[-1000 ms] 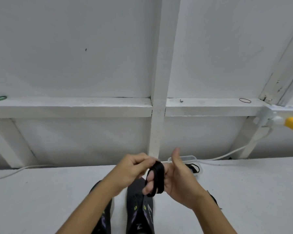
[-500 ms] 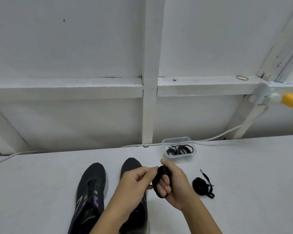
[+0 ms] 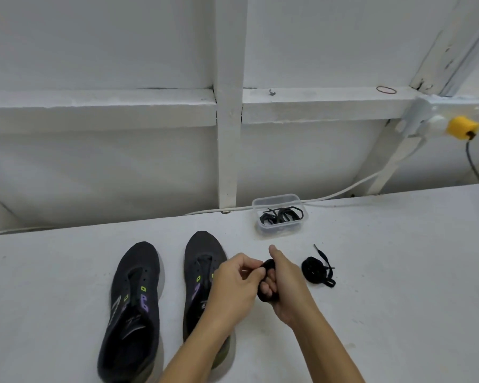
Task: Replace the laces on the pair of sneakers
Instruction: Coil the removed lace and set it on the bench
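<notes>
Two black sneakers stand side by side on the white table, both without laces: the left sneaker (image 3: 134, 305) and the right sneaker (image 3: 201, 275), partly covered by my left arm. A black lace (image 3: 267, 265) is wound in loops round the fingers of my right hand (image 3: 285, 288), which holds the coil. My left hand (image 3: 237, 283) pinches the lace at the coil's top. Another coiled black lace (image 3: 317, 270) lies on the table just right of my hands.
A clear plastic box (image 3: 278, 200) with black laces in it stands at the table's back edge by the white wall post. A white cable runs along the wall base. A yellow plug (image 3: 462, 128) sits in a socket at the right.
The view has tilted down, bringing both sneakers, the box and the loose coil into sight. My hands have lowered toward the table, still winding the lace round my right fingers.
</notes>
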Motion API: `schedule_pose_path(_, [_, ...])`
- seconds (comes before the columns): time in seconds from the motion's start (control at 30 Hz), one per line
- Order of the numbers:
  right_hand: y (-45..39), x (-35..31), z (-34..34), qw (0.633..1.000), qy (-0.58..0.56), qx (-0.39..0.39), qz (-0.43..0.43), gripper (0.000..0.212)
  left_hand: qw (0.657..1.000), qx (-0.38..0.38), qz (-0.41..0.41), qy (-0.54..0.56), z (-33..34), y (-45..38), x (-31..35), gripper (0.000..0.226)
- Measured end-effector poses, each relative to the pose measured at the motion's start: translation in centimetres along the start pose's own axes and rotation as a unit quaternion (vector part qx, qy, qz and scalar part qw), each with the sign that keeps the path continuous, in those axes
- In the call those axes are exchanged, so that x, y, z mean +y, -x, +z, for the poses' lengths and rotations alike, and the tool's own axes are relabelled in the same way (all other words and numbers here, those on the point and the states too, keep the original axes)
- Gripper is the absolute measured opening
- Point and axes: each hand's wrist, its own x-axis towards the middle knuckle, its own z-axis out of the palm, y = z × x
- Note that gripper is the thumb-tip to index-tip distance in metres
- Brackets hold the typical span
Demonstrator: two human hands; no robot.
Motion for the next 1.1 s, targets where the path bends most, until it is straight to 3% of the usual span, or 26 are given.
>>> schedule_pose_path(0.13, [-0.6,0.2,-0.6,0.998,0.036,0.046,0.001,0.075,1.000,0.014,-0.014,-0.009,1.7,0.1,0.0,0.013])
schedule_pose_path(0.23, [-0.9,0.1,-1.7,0.997,-0.048,0.007,0.054,0.062,0.999,0.015,-0.020,-0.025,2.1,-0.2,0.1,0.011])
schedule_pose_path(0.33, [-1.0,-0.3,-2.8,0.990,-0.108,-0.034,0.089,0.064,0.997,-0.036,-0.033,-0.065,1.4,-0.6,0.1,0.007])
schedule_pose_path(0.43, [-1.4,-0.4,-3.0,0.993,-0.077,-0.043,0.080,0.064,0.995,-0.074,-0.061,0.001,0.7,-1.1,0.0,0.012])
schedule_pose_path(0.53, [-1.7,-0.2,-2.8,0.997,-0.036,-0.033,0.060,0.067,0.997,-0.051,-0.060,0.015,0.6,-1.3,-0.3,0.016])
schedule_pose_path(0.67, [-2.0,-0.3,-3.2,0.999,0.035,-0.004,0.031,0.072,0.990,-0.100,-0.097,0.028,0.9,-2.3,-0.6,0.003])
schedule_pose_path(0.77, [-2.4,-0.4,-3.5,0.995,0.096,0.030,0.016,0.068,0.983,-0.135,-0.120,0.022,1.5,-3.2,-0.7,0.006])
schedule_pose_path(0.87, [-2.8,-0.6,-3.4,0.989,0.128,0.074,0.004,0.059,0.982,-0.135,-0.134,0.015,2.3,-4.6,-0.5,0.003])
schedule_pose_path(1.1, [-4.4,-1.0,-3.0,0.961,0.162,0.217,-0.063,0.072,0.983,-0.106,-0.151,0.005,5.1,-7.1,-0.2,0.009])
